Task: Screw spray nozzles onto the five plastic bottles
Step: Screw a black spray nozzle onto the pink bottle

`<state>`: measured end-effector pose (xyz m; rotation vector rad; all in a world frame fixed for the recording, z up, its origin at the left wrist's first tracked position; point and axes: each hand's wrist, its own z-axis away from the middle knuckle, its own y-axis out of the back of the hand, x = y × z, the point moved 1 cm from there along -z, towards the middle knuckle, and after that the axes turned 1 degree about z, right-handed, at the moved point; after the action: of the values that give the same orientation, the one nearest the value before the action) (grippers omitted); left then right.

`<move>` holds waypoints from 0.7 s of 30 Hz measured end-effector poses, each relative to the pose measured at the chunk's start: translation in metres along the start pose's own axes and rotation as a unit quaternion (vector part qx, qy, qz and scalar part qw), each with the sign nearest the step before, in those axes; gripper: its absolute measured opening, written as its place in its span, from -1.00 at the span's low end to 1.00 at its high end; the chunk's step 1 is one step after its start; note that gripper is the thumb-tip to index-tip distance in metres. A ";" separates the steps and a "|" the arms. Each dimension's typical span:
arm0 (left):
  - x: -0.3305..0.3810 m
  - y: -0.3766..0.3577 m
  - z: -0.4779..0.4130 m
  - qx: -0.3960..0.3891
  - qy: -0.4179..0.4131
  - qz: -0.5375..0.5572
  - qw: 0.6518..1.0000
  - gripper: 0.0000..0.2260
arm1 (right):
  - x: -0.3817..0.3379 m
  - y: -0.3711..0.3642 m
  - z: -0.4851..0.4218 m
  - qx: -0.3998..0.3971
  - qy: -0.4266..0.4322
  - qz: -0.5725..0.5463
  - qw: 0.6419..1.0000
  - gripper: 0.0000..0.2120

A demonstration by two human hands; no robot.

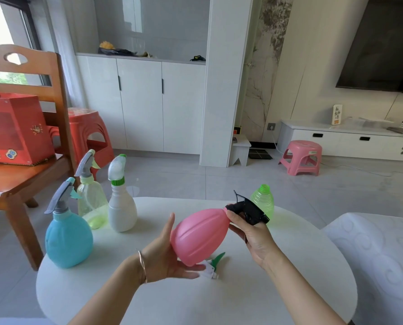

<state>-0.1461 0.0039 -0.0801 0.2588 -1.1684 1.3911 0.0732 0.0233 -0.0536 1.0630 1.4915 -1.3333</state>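
Left hand point(170, 256) cups the tilted pink bottle point(201, 235) above the table point(289, 266) mid-scene, right hand point(254, 233) w/ fingers closed round the black nozzle point(248, 208) at its neck; risk: cross-threading if it's turned crooked, bottle slipping from that loose cupped hold.

From my feed: pink ribbed bottle point(201, 235) w/ black nozzle point(248, 211), blue bottle point(68, 240) w/ grey sprayer, pale yellow-green see-thru one point(91, 202), white bottle point(121, 211) w/ green collar, green ridged bottle point(263, 201). Loose green+white nozzle point(213, 266) on white table point(289, 266). Red box point(15, 130), pink stool point(301, 157).
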 end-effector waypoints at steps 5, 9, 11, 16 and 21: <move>0.004 -0.007 0.003 0.035 -0.106 -0.079 0.991 -0.27 | -0.001 0.008 -0.002 0.011 -0.007 0.002 1.000 -0.75; 0.008 -0.007 0.005 0.001 -0.166 -0.085 0.982 -0.17 | 0.000 0.009 -0.003 0.005 -0.025 -0.039 0.999 -0.66; 0.006 -0.007 0.007 -0.010 -0.095 -0.063 0.993 -0.30 | 0.003 0.007 -0.001 0.011 -0.010 -0.005 1.000 -0.62; 0.005 -0.006 0.005 0.031 -0.101 -0.075 0.992 -0.26 | 0.007 0.007 0.000 0.028 0.003 0.018 0.999 -0.76; 0.007 0.000 0.005 -0.007 -0.157 -0.079 0.984 -0.26 | 0.010 -0.001 -0.001 0.041 -0.024 -0.009 0.999 -0.67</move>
<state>-0.1507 0.0047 -0.0723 0.5650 -1.3833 1.2287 0.0691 0.0243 -0.0625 1.0638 1.4248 -1.4332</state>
